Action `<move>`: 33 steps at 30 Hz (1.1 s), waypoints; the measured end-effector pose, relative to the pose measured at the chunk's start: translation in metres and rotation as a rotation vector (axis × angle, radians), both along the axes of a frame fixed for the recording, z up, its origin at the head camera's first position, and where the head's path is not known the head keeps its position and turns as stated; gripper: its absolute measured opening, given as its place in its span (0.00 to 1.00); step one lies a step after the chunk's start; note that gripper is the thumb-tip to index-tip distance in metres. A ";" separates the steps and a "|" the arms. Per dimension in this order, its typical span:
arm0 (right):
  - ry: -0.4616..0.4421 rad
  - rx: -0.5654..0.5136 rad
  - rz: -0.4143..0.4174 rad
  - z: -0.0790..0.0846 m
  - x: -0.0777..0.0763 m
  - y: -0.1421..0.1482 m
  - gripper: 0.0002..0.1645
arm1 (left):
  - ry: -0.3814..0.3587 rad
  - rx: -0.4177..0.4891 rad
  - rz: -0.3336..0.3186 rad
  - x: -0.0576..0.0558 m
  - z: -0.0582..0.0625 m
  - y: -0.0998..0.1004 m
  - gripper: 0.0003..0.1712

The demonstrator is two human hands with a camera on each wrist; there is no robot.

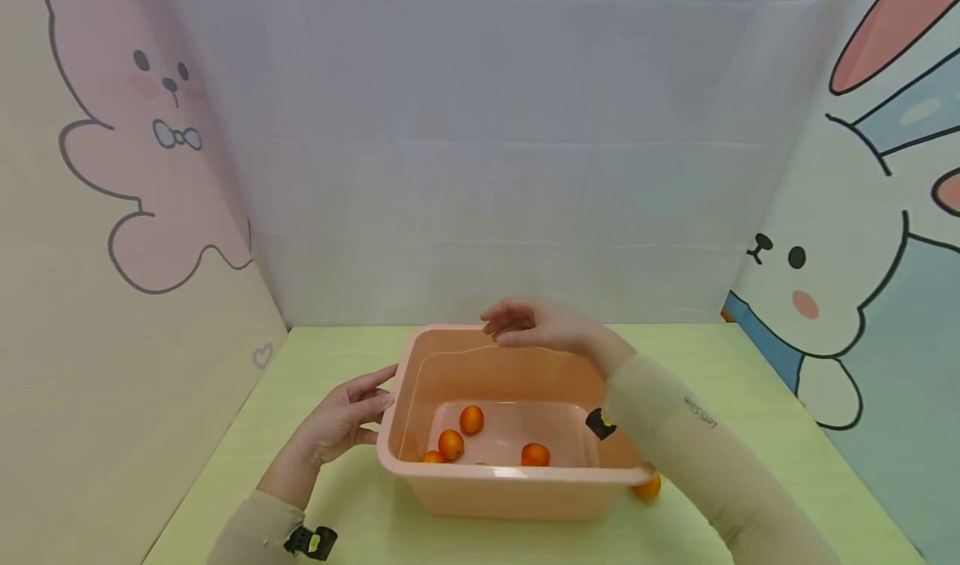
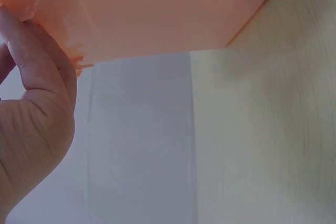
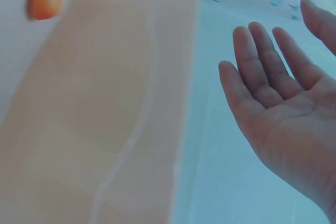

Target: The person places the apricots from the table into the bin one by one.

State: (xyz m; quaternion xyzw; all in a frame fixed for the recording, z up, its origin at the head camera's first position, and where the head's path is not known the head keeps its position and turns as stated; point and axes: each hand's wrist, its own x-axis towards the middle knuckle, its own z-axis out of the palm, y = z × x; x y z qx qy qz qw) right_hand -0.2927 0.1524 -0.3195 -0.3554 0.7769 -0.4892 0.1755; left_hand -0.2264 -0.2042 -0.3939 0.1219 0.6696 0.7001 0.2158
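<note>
A pink plastic basin (image 1: 510, 498) stands on the table, with several small orange fruits (image 1: 472, 419) on its floor. The near wall partly hides some of them. At the basin's left side is my left hand (image 1: 347, 419), its loosely extended fingers touching the outside near the rim. In the left wrist view, the left hand (image 2: 39, 93) lies against the basin's outer wall (image 2: 157, 14). Over the far rim hangs my right hand (image 1: 551, 327), holding nothing. The right wrist view shows the right hand (image 3: 289, 98) with fingers spread, apart from the basin wall (image 3: 115, 77).
Another orange fruit (image 1: 648, 487) lies on the pale green table (image 1: 337, 344), outside the basin's near right corner and partly hidden. White cloth (image 1: 495, 173) closes off the back. Printed panels with a pink bear (image 1: 165, 165) and a white rabbit (image 1: 832, 298) flank the table.
</note>
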 end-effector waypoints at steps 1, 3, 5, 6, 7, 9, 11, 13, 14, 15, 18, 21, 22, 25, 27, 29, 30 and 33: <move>0.035 -0.022 -0.028 0.006 0.001 0.004 0.25 | 0.002 0.006 -0.006 0.000 0.000 0.000 0.37; 0.091 -0.063 -0.083 0.015 0.004 0.013 0.25 | 0.003 0.017 -0.013 0.001 0.000 0.000 0.37; 0.123 -0.113 -0.122 0.024 0.009 0.022 0.25 | 0.004 0.026 -0.021 0.001 0.000 -0.001 0.36; 0.142 -0.135 -0.131 0.027 0.011 0.026 0.25 | 0.005 0.029 -0.023 0.001 0.000 -0.001 0.36; 0.156 -0.153 -0.140 0.029 0.013 0.031 0.26 | 0.006 0.031 -0.025 0.000 -0.001 -0.001 0.36; 0.184 -0.174 -0.154 0.034 0.018 0.039 0.26 | 0.008 0.032 -0.026 0.000 -0.001 -0.002 0.36; 0.211 -0.170 -0.170 0.038 0.023 0.047 0.26 | 0.011 0.028 -0.026 0.000 -0.002 -0.002 0.36; 0.251 -0.146 -0.191 0.040 0.028 0.055 0.26 | 0.009 0.023 -0.022 0.000 -0.002 -0.002 0.36; 0.271 -0.134 -0.199 0.041 0.031 0.058 0.25 | 0.009 0.021 -0.021 -0.001 -0.002 -0.002 0.36; 0.291 -0.117 -0.211 0.040 0.034 0.062 0.25 | 0.009 0.018 -0.020 -0.001 -0.003 -0.002 0.36; 0.344 -0.072 -0.249 0.038 0.042 0.072 0.25 | 0.008 0.014 -0.015 -0.001 -0.003 -0.003 0.36; 0.379 -0.040 -0.292 0.031 0.050 0.081 0.25 | 0.012 0.016 -0.015 0.000 -0.003 -0.003 0.36; 0.390 -0.034 -0.305 0.027 0.052 0.083 0.25 | 0.013 0.017 -0.016 0.000 -0.002 -0.003 0.36; 0.409 -0.042 -0.342 0.017 0.061 0.092 0.26 | 0.014 0.021 -0.017 0.001 -0.002 -0.003 0.36; 0.423 -0.059 -0.366 0.010 0.066 0.098 0.26 | 0.014 0.022 -0.018 0.001 -0.001 -0.003 0.36; 0.431 -0.085 -0.386 0.003 0.071 0.106 0.26 | 0.010 0.022 -0.013 0.001 -0.001 -0.003 0.36; 0.436 -0.095 -0.399 -0.001 0.073 0.109 0.26 | 0.008 0.022 -0.012 0.001 -0.001 -0.003 0.36; 0.431 -0.147 -0.425 -0.013 0.081 0.121 0.26 | 0.005 0.020 -0.007 0.001 0.000 -0.002 0.36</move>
